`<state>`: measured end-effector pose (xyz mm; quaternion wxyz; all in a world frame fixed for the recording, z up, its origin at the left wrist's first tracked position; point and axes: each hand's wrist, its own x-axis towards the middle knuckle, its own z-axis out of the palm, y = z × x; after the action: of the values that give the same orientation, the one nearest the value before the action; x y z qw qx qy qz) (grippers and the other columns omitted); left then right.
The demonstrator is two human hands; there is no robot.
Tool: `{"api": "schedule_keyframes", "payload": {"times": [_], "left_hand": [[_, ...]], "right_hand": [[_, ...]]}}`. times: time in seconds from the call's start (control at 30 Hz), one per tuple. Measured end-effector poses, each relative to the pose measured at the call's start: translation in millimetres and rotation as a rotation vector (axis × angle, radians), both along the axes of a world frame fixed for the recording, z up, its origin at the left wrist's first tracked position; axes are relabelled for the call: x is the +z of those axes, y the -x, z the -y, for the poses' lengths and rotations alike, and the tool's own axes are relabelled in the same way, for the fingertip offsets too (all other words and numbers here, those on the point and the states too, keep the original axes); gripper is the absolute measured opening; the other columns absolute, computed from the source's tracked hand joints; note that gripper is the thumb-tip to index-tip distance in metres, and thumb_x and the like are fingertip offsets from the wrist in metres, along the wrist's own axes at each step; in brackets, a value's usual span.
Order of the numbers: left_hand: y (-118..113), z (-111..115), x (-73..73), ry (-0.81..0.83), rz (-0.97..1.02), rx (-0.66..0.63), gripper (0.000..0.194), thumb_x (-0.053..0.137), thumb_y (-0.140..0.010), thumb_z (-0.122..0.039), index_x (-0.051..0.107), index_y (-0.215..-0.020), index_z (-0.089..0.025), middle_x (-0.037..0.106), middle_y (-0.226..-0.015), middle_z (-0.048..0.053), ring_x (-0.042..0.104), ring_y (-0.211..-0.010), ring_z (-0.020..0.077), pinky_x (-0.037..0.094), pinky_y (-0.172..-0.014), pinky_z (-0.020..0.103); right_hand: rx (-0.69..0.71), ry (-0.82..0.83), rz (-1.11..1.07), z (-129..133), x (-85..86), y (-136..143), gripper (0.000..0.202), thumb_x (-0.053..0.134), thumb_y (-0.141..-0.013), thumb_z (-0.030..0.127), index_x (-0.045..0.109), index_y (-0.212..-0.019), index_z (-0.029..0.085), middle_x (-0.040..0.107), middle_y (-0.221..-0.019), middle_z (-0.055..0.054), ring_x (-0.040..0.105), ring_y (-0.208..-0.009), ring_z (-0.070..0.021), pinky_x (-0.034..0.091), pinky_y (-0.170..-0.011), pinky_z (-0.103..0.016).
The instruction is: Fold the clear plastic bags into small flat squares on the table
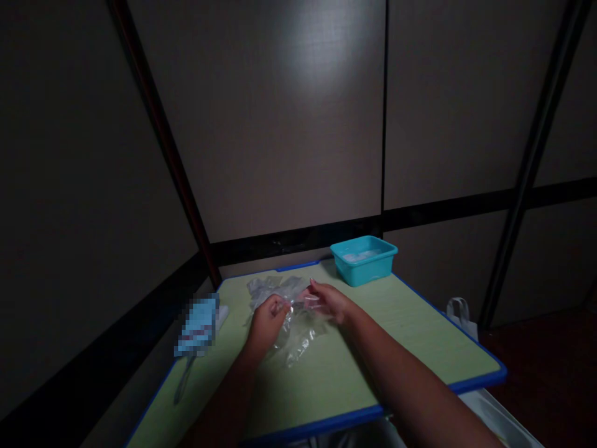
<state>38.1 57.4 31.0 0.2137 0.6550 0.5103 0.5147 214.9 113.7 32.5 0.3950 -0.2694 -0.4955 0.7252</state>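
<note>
Above the middle of the green table, my left hand is closed, its thumb and fingers pinching a clear plastic bag. My right hand is on the right side of the same bag, with the thin film across its palm and fingers; the thumb points up. The bag hangs crumpled and shiny between and below both hands. Behind them, more crumpled clear plastic lies on the table.
A turquoise basket with pale contents stands at the back right of the blue-edged table. At the left edge lies a blurred light-blue item. A white bag is beyond the right edge. Panelled walls rise behind.
</note>
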Motion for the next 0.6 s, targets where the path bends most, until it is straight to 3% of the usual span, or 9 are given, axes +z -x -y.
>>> {"api": "schedule_keyframes", "payload": {"times": [0.1, 0.2, 0.33, 0.5, 0.6], "left_hand": [[11.3, 4.0, -3.2, -0.056, -0.038, 0.126, 0.024, 0.050, -0.078, -0.039, 0.050, -0.065, -0.020, 0.052, -0.058, -0.004, 0.049, -0.057, 0.0134, 0.032, -0.053, 0.020], [13.1, 9.9, -3.7, -0.105, -0.198, 0.258, 0.023, 0.046, -0.081, -0.039, 0.049, -0.066, -0.021, 0.049, -0.055, -0.004, 0.047, -0.052, 0.0130, 0.027, -0.051, 0.020], [12.3, 12.1, -2.9, -0.132, -0.310, 0.382, 0.021, 0.043, -0.083, -0.037, 0.051, -0.070, -0.023, 0.048, -0.052, -0.004, 0.046, -0.049, 0.0135, 0.022, -0.050, 0.020], [23.2, 6.5, -3.6, -0.166, -0.139, 0.455, 0.021, 0.045, -0.082, -0.035, 0.052, -0.067, -0.021, 0.048, -0.053, -0.003, 0.042, -0.050, 0.0125, 0.021, -0.051, 0.021], [29.5, 2.6, -4.3, -0.136, 0.166, 0.380, 0.023, 0.052, -0.079, -0.036, 0.051, -0.062, -0.020, 0.043, -0.050, -0.005, 0.039, -0.049, 0.0109, 0.022, -0.050, 0.021]], "right_hand": [[0.001, -0.013, 0.015, -1.7, -2.3, -1.6, 0.042, 0.056, -0.072, 0.054, 0.062, -0.087, 0.014, 0.058, -0.067, -0.001, 0.050, -0.054, -0.0096, 0.039, -0.046, -0.020], [0.077, -0.077, 0.041, -2.6, -11.0, 2.6, 0.039, 0.072, -0.059, 0.039, 0.061, -0.086, 0.013, 0.057, -0.064, 0.001, 0.050, -0.053, -0.0090, 0.038, -0.045, -0.020], [0.017, -0.109, 0.049, -5.8, -23.0, 6.4, 0.047, 0.078, -0.046, 0.022, 0.059, -0.088, 0.015, 0.056, -0.061, 0.005, 0.050, -0.052, -0.0079, 0.041, -0.051, -0.021], [-0.009, -0.134, 0.128, -13.4, -27.5, -0.6, 0.023, 0.073, -0.050, 0.021, 0.061, -0.066, 0.012, 0.056, -0.050, 0.003, 0.047, -0.043, -0.0073, 0.036, -0.044, -0.020], [-0.014, -0.151, 0.161, -14.6, -25.2, -3.7, 0.019, 0.071, -0.050, 0.022, 0.058, -0.057, 0.011, 0.053, -0.043, 0.002, 0.044, -0.038, -0.0072, 0.031, -0.040, -0.019]]}}
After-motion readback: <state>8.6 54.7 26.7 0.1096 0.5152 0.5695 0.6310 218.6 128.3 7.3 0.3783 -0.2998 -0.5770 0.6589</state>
